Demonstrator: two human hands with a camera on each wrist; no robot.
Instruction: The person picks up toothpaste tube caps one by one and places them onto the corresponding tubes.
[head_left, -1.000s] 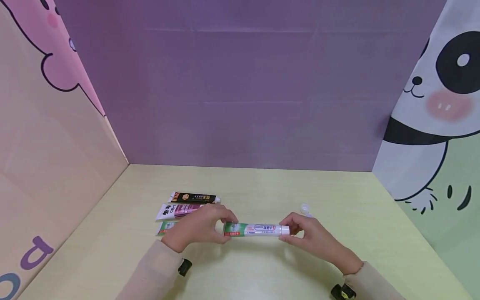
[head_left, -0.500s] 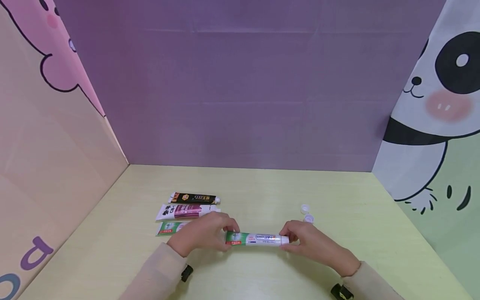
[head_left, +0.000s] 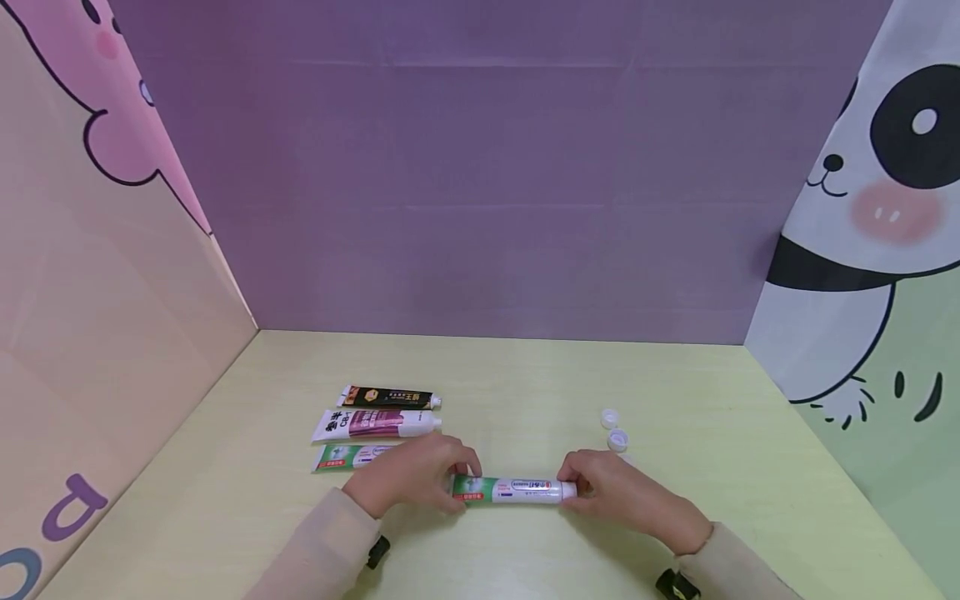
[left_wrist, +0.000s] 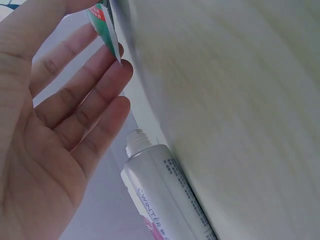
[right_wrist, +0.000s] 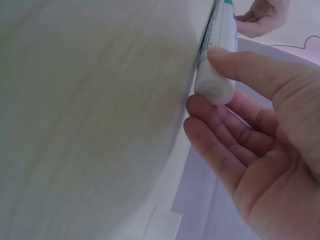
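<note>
A green-and-white toothpaste tube (head_left: 517,491) lies crosswise between my hands, on or just above the tabletop. My left hand (head_left: 420,475) pinches its flat green end (left_wrist: 107,32) between thumb and fingers. At the other end, my right hand (head_left: 633,496) holds the tube near its white cap (right_wrist: 215,89), thumb on one side and fingertips on the other. Behind my left hand lies a second green-and-white tube (head_left: 345,456), partly covered by that hand. In the left wrist view, a tube with a bare threaded nozzle (left_wrist: 137,142) lies beside my fingers.
Farther back lie a white-and-purple tube (head_left: 378,424) and a black tube (head_left: 390,397), roughly parallel. Loose white caps (head_left: 618,440) sit beyond my right hand, one partly hidden. A purple wall (head_left: 495,192) closes the table's back, with printed panels on both sides.
Both hands have brought the tube toward me and lower, keeping it level. More of the tubes at left and the caps at right now shows.
</note>
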